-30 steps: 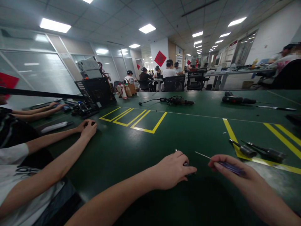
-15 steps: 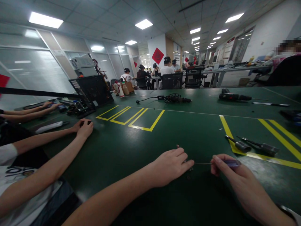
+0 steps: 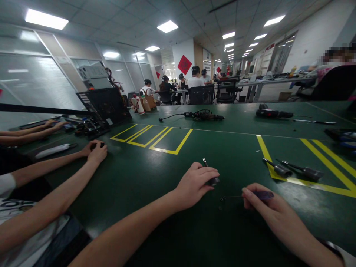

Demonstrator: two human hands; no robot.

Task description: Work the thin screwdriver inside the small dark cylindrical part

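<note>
My left hand [image 3: 194, 185] is closed around a small dark metal part [image 3: 214, 181], whose thin shaft [image 3: 205, 162] sticks up behind the fingers. Most of this part is hidden by the hand. My right hand [image 3: 267, 204] grips a screwdriver [image 3: 263, 194] by its dark purple handle. Its slim blade points left, with the tip at a small ring-shaped piece [image 3: 221, 199] on the green table. Another tiny ring [image 3: 220, 208] lies just below that. There is a gap between the screwdriver tip and my left hand.
Two dark metal cylinders with shafts [image 3: 283, 170] [image 3: 313, 173] lie by the yellow tape at right. Farther back are a power drill [image 3: 274, 112], a pen [image 3: 314, 121] and a cabled tool [image 3: 204, 115]. At left, a co-worker's hands [image 3: 96, 150] hold something dark beside a computer case [image 3: 104, 105].
My left hand has moved up and left, away from the screwdriver tip, carrying the metal part. The tip and the small ring now show. My right hand has shifted slightly left in view.
</note>
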